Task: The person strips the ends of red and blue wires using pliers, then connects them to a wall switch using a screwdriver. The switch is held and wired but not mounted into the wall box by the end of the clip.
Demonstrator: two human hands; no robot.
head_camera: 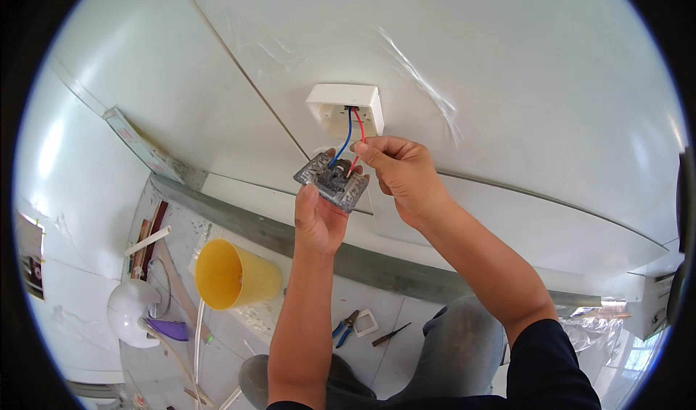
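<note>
My left hand grips a dark grey electrical faceplate module by its edges, its back turned up towards me. A blue wire runs down to the back of the module. Between the thumb and forefinger of my right hand is a red wire, pinched partway along. Its lower end, with a short bare copper tip, meets the module's right side; whether it sits inside a terminal I cannot tell. Both wires come out of a white surface-mount box fixed to the pale wall panel.
On the floor lie blue-handled pliers, a white square frame and a screwdriver. A yellow bin lies tilted at the left. Beyond it are a broom with purple bristles and a white toilet-like fixture. A grey ledge runs below the wall.
</note>
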